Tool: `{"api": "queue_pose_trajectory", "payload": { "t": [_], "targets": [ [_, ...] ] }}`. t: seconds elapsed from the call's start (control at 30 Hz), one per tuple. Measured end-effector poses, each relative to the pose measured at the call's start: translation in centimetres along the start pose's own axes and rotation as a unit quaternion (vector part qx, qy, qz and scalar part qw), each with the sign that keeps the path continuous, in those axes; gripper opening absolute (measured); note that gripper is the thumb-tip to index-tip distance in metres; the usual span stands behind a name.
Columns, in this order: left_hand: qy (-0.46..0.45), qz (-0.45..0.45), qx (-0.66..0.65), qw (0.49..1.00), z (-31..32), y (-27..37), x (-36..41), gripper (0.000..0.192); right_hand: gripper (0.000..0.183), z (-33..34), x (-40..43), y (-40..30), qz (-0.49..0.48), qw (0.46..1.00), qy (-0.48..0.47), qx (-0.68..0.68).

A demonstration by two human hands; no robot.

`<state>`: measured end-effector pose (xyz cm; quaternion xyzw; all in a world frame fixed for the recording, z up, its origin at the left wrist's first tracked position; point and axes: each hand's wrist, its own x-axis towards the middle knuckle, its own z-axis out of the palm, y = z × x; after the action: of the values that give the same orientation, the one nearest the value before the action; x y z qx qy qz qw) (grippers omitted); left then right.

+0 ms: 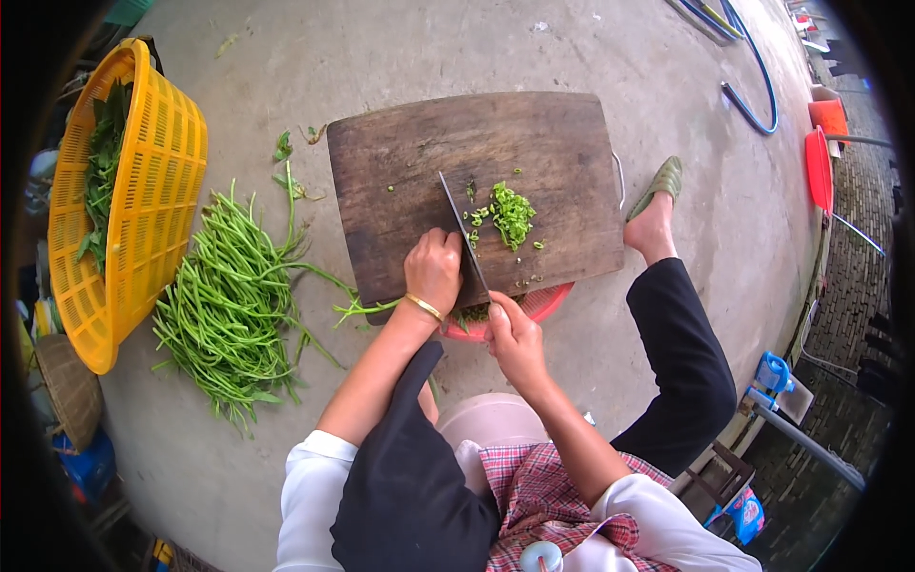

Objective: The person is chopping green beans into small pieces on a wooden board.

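Note:
A dark wooden cutting board (429,150) lies before me, partly over a red plastic basket (547,306). My right hand (516,339) grips the handle end of a kitchen knife (465,232), its thin edge profile seen from above and its blade crossing the board. Just left of the blade, my left hand (434,268) rests on the board with fingers curled; green stems run towards its wrist, and what lies under the fingers is hidden. To the right of the knife sits a small heap of chopped green stems (512,217), with loose slices around it.
A pile of long green stems (232,307) lies on the concrete floor at left, beside a tilted yellow plastic basket (161,186) holding leaves. My foot in a green slipper (661,184) is right of the board. A blue hose (772,100) lies at upper right.

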<state>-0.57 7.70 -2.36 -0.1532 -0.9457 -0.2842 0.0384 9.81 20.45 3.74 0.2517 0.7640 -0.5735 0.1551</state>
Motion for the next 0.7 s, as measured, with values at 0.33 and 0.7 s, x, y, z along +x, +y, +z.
{"api": "queue_pose_trajectory", "payload": {
  "t": [0.33,0.7],
  "targets": [
    [0.004,-0.016,-0.033,0.999,-0.5,-0.2,-0.1,0.015,0.033,-0.9,-1.3,-0.4,0.027,0.999,-0.015,0.038],
    [-0.104,-0.025,0.035,0.994,-1.4,0.0,-1.2,0.036,0.033,1.0,1.3,0.0,-0.056,0.996,0.027,-0.063]
  ]
}}
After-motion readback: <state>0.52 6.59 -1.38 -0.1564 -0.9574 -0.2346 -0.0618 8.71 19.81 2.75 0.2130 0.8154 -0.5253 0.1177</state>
